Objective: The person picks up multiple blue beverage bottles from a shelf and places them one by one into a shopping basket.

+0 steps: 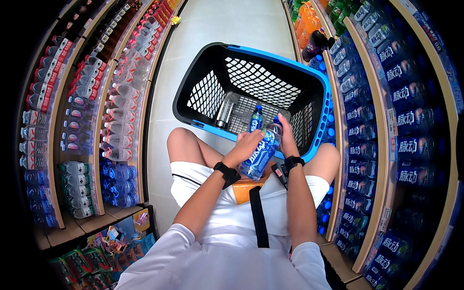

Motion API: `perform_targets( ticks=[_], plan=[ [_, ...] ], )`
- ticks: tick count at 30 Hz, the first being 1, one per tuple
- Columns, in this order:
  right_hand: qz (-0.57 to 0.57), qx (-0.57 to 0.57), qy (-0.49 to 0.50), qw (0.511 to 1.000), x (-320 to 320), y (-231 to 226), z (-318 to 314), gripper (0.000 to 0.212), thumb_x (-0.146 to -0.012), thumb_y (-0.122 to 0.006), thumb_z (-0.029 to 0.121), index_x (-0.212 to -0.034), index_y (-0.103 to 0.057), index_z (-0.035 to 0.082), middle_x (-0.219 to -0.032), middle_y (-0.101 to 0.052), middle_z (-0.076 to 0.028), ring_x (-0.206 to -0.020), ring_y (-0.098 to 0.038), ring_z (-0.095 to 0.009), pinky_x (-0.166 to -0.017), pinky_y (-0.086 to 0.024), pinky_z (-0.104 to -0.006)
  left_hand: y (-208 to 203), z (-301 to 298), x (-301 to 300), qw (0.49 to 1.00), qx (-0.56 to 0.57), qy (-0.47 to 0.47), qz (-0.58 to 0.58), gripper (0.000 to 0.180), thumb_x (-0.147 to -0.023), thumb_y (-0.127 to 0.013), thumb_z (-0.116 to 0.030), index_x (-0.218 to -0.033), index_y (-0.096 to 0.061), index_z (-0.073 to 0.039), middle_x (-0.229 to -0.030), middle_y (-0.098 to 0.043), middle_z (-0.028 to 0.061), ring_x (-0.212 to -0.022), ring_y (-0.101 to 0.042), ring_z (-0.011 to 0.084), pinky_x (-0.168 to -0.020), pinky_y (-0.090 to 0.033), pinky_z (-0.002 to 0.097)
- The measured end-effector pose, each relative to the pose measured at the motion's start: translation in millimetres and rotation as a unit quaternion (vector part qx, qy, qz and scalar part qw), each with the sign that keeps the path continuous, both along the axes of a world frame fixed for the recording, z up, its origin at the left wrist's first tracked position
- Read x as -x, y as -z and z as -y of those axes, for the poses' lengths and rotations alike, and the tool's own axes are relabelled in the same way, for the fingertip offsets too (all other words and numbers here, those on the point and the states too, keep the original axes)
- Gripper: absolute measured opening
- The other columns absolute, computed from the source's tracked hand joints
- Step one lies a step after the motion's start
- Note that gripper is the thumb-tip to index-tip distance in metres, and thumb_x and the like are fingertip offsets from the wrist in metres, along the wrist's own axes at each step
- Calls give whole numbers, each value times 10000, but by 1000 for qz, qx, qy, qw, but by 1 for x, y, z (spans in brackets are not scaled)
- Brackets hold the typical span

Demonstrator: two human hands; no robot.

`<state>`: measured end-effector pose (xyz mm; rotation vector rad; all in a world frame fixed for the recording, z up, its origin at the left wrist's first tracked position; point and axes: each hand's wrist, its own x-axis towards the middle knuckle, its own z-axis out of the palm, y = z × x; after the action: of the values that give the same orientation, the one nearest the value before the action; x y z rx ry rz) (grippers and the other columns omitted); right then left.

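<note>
Over my lap, at the near rim of a shopping basket (pixel 205 126), I hold a drink bottle (pixel 258 157) with a blue wrap label and a blue cap. My left hand (pixel 245 147) is closed round its left side. My right hand (pixel 287 137) grips it by the right side of the neck, thumb up beside the cap. The bottle tilts, cap toward the upper right. Inside the basket another blue-labelled bottle (pixel 256 119) stands just beyond my left hand. A clear cylindrical bottle (pixel 226 111) with a dark end lies farther left.
Shelves of blue-labelled bottles (pixel 408 118) run along my right, with orange drinks (pixel 309 21) farther off. On the left, shelves carry clear water bottles (pixel 118 116). Packaged goods (pixel 87 261) sit at lower left. The pale tiled floor (pixel 193 29) stretches beyond the basket. Black bands circle both wrists.
</note>
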<state>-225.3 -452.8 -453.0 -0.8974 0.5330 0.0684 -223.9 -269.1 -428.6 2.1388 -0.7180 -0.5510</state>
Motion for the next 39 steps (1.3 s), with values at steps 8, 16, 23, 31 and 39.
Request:
perform_targets(
  ticks=[8,16,23,31,39],
  plan=[
    [-8,-11,-8,1000,2,2,6,308,-910,-631,387,-924,-610,79,-845,-656,-43,-737,-644,-134,-694,-508,-262,10,4,0,1000,4,6,16,360,-1038,-300,-269,-1205,-554,-75,-1313,-552,73,-1182,-409,259,-1069,-221,343],
    [-4,0,-7,1000,2,-2,3,339,-896,-639,434,-920,-592,99,-797,-643,-73,-695,-627,-161,-660,-523,-281,6,4,3,999,12,-21,-29,356,-1036,-317,-274,-1207,-553,-70,-1310,-557,89,-1194,-414,262,-1067,-223,335],
    [-9,-26,1,1000,2,2,6,346,-907,-636,393,-926,-617,49,-798,-668,-69,-700,-644,-147,-684,-517,-257,1,8,0,1000,11,2,-12,350,-1039,-310,-265,-1204,-547,-67,-1281,-567,90,-1181,-439,249,-1054,-227,349],
    [-7,-13,-1,1000,1,8,7,368,-906,-635,401,-937,-629,34,-795,-670,-72,-710,-648,-148,-694,-520,-262,11,7,0,999,21,8,23,337,-1042,-300,-274,-1161,-545,-75,-1215,-576,87,-1128,-460,234,-1045,-224,349],
    [-14,1,-24,1000,2,5,4,438,-896,-614,494,-935,-635,58,-796,-644,-68,-695,-610,-163,-672,-509,-281,19,3,-1,994,13,19,108,272,-980,-401,-173,-1222,-524,-148,-1115,-579,43,-1060,-542,221,-948,-302,363]
  ],
)
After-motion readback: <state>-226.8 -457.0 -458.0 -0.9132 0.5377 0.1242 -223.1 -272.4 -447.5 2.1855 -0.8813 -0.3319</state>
